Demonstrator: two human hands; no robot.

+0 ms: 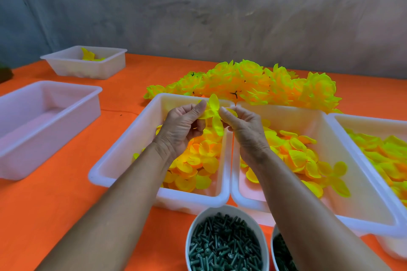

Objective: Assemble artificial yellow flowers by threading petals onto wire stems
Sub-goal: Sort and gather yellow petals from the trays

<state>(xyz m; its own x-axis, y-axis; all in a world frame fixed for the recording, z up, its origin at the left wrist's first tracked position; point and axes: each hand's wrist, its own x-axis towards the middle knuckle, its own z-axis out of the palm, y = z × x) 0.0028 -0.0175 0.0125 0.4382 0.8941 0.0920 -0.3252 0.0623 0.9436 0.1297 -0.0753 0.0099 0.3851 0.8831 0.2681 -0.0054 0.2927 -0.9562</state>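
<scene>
Both hands are raised over the middle tray (123, 149), the white one heaped with loose yellow petals, and between them hangs a small petal piece (214, 114) with several lobes, just above that tray's far rim. The left hand (182, 125) has its fingers (199, 106) curled and pinching the piece's left side; the right hand (244, 125) pinches a lobe on the other side with its thumb and forefinger tips. No stem shows in either grip (it may be hidden behind the fingers, I cannot tell), so the step in hand looks like separating and squaring up one piece before threading. To do it well, hold by the lobes and keep the centre free, since the hole must stay open for the stem; thin fabric like this will likely stick to a neighbour, so check that only one layer has come up. The dark green stems (224, 246) sit in a white bowl just nearer the person than the middle tray, an easy reach for the right hand. Finished flowers (253, 83) lie piled on the orange table (66, 204) just beyond the tray, and more petals fill the trays to its right.
</scene>
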